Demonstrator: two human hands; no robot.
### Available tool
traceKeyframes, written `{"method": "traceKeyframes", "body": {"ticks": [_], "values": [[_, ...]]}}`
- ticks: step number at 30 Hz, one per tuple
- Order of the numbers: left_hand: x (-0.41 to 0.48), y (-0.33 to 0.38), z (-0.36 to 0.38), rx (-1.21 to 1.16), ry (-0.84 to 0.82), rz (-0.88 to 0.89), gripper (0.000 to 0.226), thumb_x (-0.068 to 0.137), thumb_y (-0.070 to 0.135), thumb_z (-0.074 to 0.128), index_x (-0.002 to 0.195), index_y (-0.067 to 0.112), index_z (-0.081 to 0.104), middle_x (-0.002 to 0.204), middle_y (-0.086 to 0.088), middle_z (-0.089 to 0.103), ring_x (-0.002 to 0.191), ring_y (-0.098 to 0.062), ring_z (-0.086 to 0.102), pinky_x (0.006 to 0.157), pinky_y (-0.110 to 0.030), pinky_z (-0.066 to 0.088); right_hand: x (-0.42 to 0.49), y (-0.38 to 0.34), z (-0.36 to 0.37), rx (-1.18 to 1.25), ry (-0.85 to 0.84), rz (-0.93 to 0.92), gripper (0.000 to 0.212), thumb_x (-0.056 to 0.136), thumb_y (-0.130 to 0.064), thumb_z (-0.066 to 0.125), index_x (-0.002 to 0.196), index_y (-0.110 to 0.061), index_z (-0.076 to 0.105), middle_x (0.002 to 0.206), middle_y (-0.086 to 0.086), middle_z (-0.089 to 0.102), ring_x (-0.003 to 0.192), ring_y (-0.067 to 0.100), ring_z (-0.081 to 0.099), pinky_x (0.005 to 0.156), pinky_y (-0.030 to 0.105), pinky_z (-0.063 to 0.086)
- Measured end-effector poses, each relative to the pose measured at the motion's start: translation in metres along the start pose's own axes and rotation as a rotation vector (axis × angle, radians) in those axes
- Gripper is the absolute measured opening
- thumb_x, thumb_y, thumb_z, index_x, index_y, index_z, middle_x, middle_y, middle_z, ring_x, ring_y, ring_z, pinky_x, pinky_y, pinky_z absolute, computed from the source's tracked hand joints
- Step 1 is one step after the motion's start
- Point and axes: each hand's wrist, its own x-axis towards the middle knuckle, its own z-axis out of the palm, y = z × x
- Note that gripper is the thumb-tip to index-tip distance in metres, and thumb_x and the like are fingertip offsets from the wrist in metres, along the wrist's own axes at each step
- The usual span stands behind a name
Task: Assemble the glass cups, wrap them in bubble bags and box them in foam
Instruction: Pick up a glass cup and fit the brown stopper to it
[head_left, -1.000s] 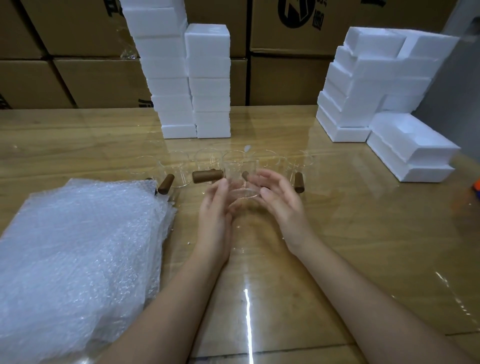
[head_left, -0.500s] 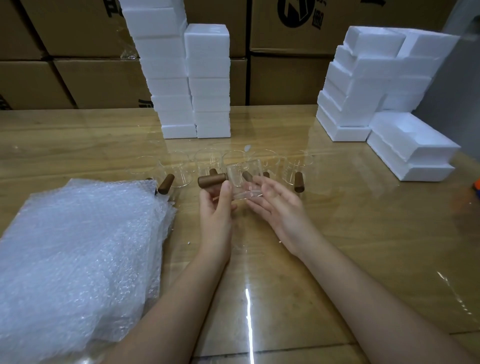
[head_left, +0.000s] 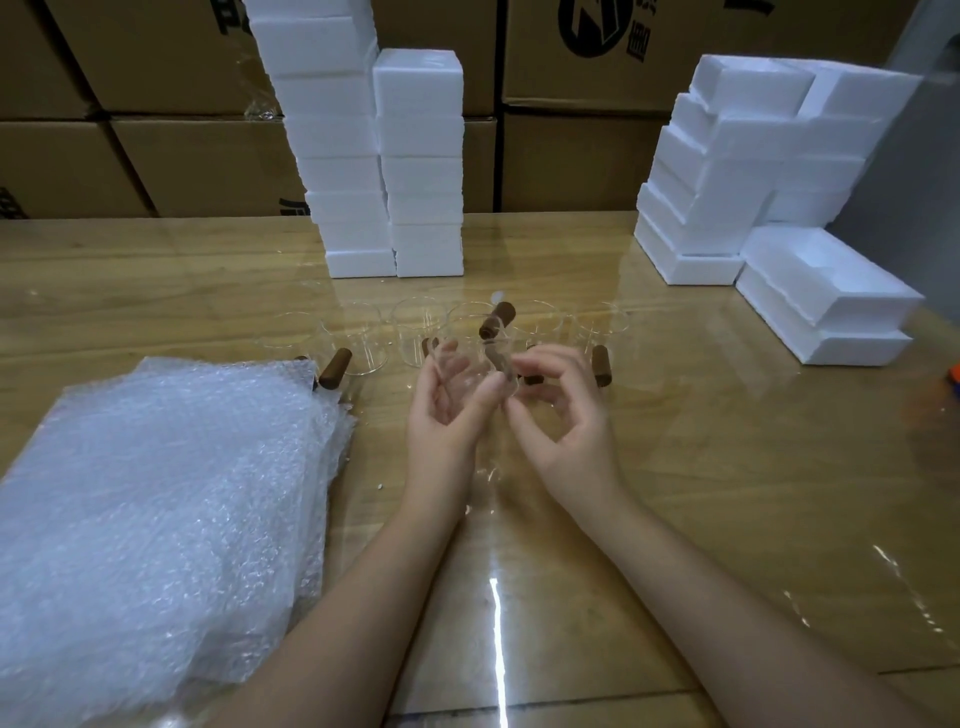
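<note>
Shiny wooden table (head_left: 727, 467), brown boxes behind. Mid-frame: left hand (head_left: 447, 410) cupped round one glass cup (head_left: 467, 371); right hand (head_left: 561, 415) curled, pinching its edge. Now lifted and turned, brown handle (head_left: 497, 319) pointing up, not sideways as before. Probably ready for bagging. Other cups (head_left: 421, 332) just behind, bubble bags (head_left: 156, 509) lower left, foam boxes (head_left: 826, 296) upper right.

We can read no words: the cardboard boxes (head_left: 571, 78), upper right, bear only a round black logo and cut-off characters.
</note>
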Motion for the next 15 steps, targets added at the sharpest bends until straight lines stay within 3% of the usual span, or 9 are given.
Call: {"method": "traceKeyframes", "body": {"ticks": [3, 6, 8, 11, 15], "values": [[0.001, 0.005, -0.002, -0.086, -0.023, -0.049, 0.031, 0.071, 0.025, 0.075, 0.101, 0.029, 0.069, 0.095, 0.007, 0.072, 0.098, -0.014, 0.067, 0.08, -0.024, 0.052, 0.003, 0.0, -0.002, 0.15, 0.083, 0.2, 0.023, 0.085, -0.005, 0.06, 0.1, -0.022, 0.058, 0.101, -0.004, 0.06, 0.097, 0.011, 0.06, 0.083, 0.023, 0.049], [0.001, 0.005, -0.001, -0.195, -0.042, -0.128, 0.038, 0.074, 0.019, 0.067, 0.11, 0.017, 0.056, 0.094, -0.002, 0.072, 0.092, -0.019, 0.069, 0.072, -0.024, 0.054, 0.013, 0.003, -0.01, 0.242, 0.227, 0.4, 0.018, 0.091, -0.007, 0.059, 0.1, -0.021, 0.054, 0.087, -0.003, 0.061, 0.075, 0.009, 0.06, 0.071, 0.02, 0.049], [0.001, 0.005, 0.0, -0.199, -0.08, -0.17, 0.036, 0.074, 0.021, 0.063, 0.107, 0.016, 0.051, 0.09, -0.003, 0.073, 0.085, -0.017, 0.07, 0.068, -0.023, 0.054, 0.02, 0.003, -0.016, 0.338, 0.232, 0.513, 0.014, 0.091, -0.021, 0.059, 0.103, -0.022, 0.053, 0.073, -0.004, 0.062, 0.059, 0.006, 0.055, 0.058, 0.017, 0.045], [0.0, 0.004, -0.002, -0.163, -0.118, -0.197, 0.027, 0.075, 0.025, 0.061, 0.1, 0.019, 0.053, 0.091, -0.004, 0.074, 0.085, -0.016, 0.07, 0.067, -0.021, 0.052, 0.025, 0.003, -0.025, 0.386, 0.154, 0.571, 0.033, 0.079, -0.046, 0.059, 0.1, -0.02, 0.057, 0.057, -0.008, 0.057, 0.049, 0.005, 0.047, 0.046, 0.016, 0.038], [0.002, 0.004, -0.003, -0.139, -0.127, -0.227, 0.035, 0.078, 0.032, 0.061, 0.11, 0.023, 0.056, 0.102, -0.002, 0.073, 0.094, -0.017, 0.069, 0.072, -0.024, 0.053, 0.025, 0.003, -0.025, 0.345, 0.143, 0.567, 0.014, 0.094, -0.029, 0.054, 0.089, -0.016, 0.057, 0.052, -0.009, 0.053, 0.046, 0.004, 0.045, 0.044, 0.015, 0.037]]}}
